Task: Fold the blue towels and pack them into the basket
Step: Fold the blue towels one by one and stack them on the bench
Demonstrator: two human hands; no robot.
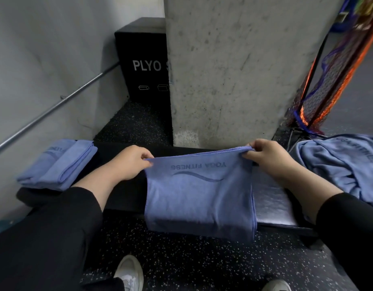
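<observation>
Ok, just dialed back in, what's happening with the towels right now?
A person is mid-fold on one blue towel, printed YOGA FITNESS. The left hand and the right hand each pinch a top corner, with the towel draped over the black bench and hanging down its front edge. A folded towel stack sits on the bench's left end, and an unfolded towel pile lies at the right. No basket is clearly in view.
</observation>
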